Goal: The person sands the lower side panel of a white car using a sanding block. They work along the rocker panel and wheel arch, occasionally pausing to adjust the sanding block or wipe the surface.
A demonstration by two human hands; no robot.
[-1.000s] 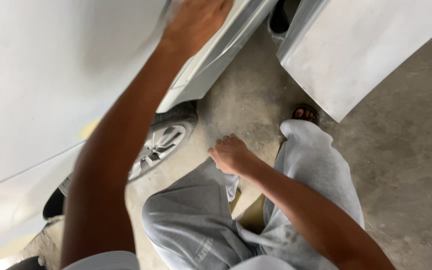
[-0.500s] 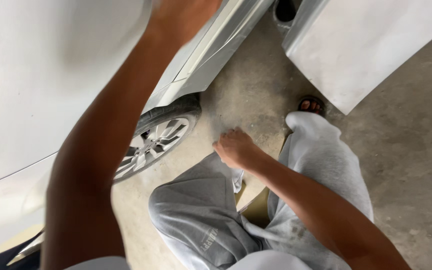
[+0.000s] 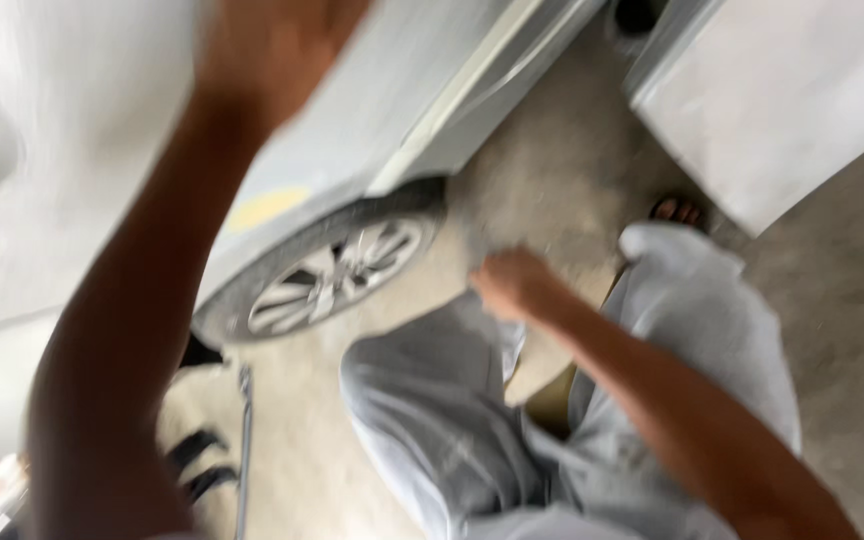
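Car body panel [image 3: 372, 110], likely rigid and smooth, is receiving the flat, ungripping left hand [image 3: 272, 50]; right hand [image 3: 512, 285] is resting loosely clenched, holding nothing visible.

Your trousers [image 3: 652, 400] are pale grey — the car body [image 3: 392, 90] beside you silver-grey with a yellow patch [image 3: 267, 205], its wheel [image 3: 337, 275] silver-spoked in a black tyre — the floor [image 3: 842, 330] dull grey.

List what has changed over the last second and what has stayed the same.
The view has swung, so the car wheel now shows more fully and sits further right. The left hand remains raised on the pale car body; the right hand stays by the knee. Nothing was grasped or released.
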